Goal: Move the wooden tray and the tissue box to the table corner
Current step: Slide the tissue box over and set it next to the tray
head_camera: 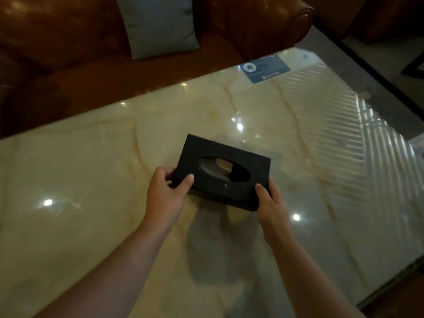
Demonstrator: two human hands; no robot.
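A black tissue box (220,157) with an oval opening on top is held over the middle of a glossy cream marble table (91,180). My left hand (165,193) grips its near left corner, thumb on the top face. My right hand (271,203) grips its near right corner. The box tilts slightly and its shadow falls on the table below it. No wooden tray is in view.
A blue printed card (266,68) lies flat near the table's far right corner. A brown leather sofa (68,53) with a pale cushion (160,26) runs along the far edge. The table's right edge (390,283) drops to a dark floor.
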